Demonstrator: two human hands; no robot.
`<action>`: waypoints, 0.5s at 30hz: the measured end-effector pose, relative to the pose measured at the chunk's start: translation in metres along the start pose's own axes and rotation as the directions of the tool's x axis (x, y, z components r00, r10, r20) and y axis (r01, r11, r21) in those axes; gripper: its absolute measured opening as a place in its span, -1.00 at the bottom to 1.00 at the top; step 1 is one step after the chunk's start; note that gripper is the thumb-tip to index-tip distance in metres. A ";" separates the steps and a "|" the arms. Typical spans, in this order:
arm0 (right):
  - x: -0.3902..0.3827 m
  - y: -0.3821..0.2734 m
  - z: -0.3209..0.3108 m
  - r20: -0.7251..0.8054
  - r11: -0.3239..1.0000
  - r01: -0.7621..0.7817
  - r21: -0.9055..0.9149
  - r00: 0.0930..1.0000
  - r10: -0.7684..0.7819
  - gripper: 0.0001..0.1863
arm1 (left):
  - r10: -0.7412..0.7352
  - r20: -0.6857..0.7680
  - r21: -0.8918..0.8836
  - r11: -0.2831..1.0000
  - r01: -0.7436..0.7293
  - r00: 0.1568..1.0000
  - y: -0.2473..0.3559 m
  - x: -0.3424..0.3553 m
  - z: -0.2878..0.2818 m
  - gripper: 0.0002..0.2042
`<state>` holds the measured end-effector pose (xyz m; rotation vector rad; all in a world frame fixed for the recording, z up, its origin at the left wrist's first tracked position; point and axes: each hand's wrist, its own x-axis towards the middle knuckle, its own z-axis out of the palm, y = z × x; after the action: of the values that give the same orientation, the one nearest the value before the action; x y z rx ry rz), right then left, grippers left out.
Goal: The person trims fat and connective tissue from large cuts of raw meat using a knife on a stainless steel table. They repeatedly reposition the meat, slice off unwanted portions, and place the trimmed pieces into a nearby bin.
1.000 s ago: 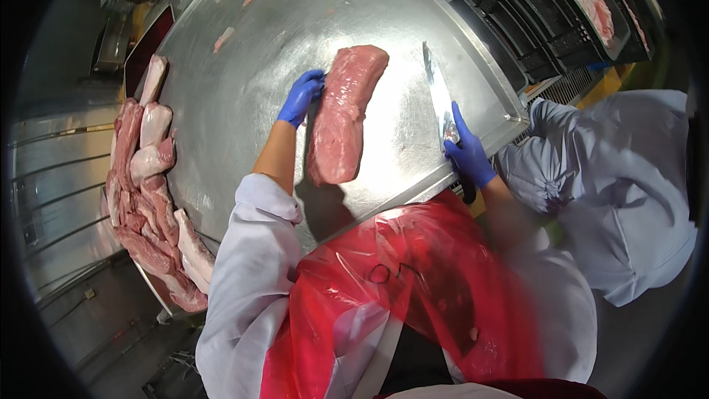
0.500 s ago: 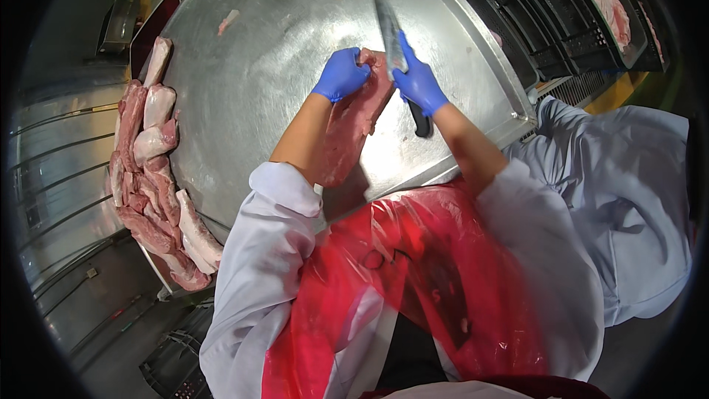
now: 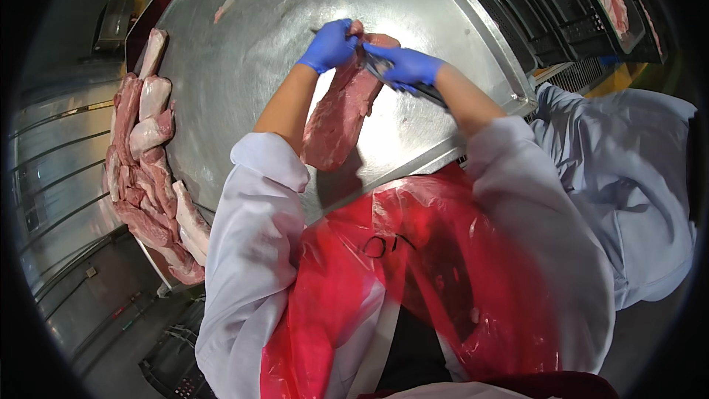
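Observation:
A long slab of raw meat (image 3: 338, 122) lies on the steel table, its far end between my blue-gloved hands. My left hand (image 3: 330, 46) is closed on a bit of meat at that far end. In my right hand (image 3: 408, 66) is a knife (image 3: 431, 94), its black handle showing below the palm. The blade points left across the meat toward my left hand, partly hidden by the hands. What looks like its tip shows just beyond my left hand.
The steel table (image 3: 244, 66) has a raised rim and a few scraps on it. Several long meat pieces (image 3: 144, 170) are heaped at its left edge. Black crates (image 3: 546, 7) stand at the far right. A person's white sleeve (image 3: 620, 185) is close on my right.
The knife has swung from pointing away from me to lying leftward across the meat. My right hand has turned with it; my left hand has shifted slightly left and away.

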<state>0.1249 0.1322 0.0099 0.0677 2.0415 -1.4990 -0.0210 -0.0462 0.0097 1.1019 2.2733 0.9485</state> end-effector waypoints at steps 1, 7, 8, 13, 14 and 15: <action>-0.024 0.005 0.003 0.093 0.996 -0.052 -0.073 0.994 0.059 -0.09 | -0.067 -0.002 -0.063 0.996 0.067 0.998 0.001 -0.003 -0.006 -0.86; -0.010 -0.004 0.022 0.095 0.996 -0.059 0.068 0.994 0.052 -0.09 | 0.115 0.061 -0.133 0.986 -0.106 0.992 0.029 -0.003 -0.018 -0.80; 0.009 -0.017 0.028 0.074 0.995 -0.087 0.048 0.994 0.083 -0.09 | 0.100 0.046 -0.127 0.987 -0.094 0.994 0.027 -0.003 -0.022 -0.80; -0.062 -0.004 0.050 0.279 0.999 0.012 -0.033 0.960 -0.002 -0.15 | -0.011 -0.061 -0.207 0.978 -0.002 0.998 0.001 -0.020 -0.058 -0.79; -0.078 -0.003 0.058 0.280 0.996 0.058 0.066 0.957 -0.074 -0.17 | -0.030 -0.070 -0.244 0.970 0.012 0.997 0.006 -0.025 -0.061 -0.78; -0.069 -0.009 0.060 0.253 1.000 0.008 0.001 0.967 -0.008 -0.18 | 0.038 -0.075 -0.214 0.975 -0.054 0.996 0.011 -0.028 -0.064 -0.77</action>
<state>0.2043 0.0963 0.0405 -0.1262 1.8388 -1.4325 -0.0396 -0.0889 0.0627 1.0450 2.1451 1.2385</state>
